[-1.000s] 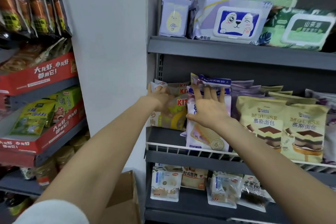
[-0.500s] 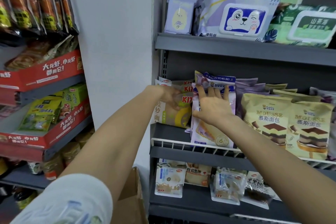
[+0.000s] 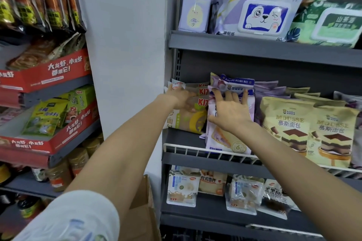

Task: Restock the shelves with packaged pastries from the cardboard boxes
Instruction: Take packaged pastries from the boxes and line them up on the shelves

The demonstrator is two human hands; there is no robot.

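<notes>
On the middle shelf (image 3: 195, 159), my left hand (image 3: 181, 97) is closed over the top of a brown and yellow KIZ pastry pack (image 3: 191, 123) at the far left end. My right hand (image 3: 229, 112) lies flat with fingers spread on the front of a purple and white pastry pack (image 3: 229, 143), which stands upright against the white wire rail (image 3: 188, 147). More purple packs stand behind it. A cardboard box (image 3: 146, 211) with an open flap sits low between my arms, its inside hidden.
Yellow mousse bread packs (image 3: 288, 123) fill the shelf to the right. Small pastry packs (image 3: 182, 188) lie on the shelf below. Wet wipe packs (image 3: 262, 15) sit on the top shelf. A white pillar (image 3: 125, 45) separates a left rack with red display boxes (image 3: 49, 72).
My left hand has slid from the KIZ pack's top edge down and right over its upper front. My right hand stays pressed on the purple pack. The view has shifted slightly.
</notes>
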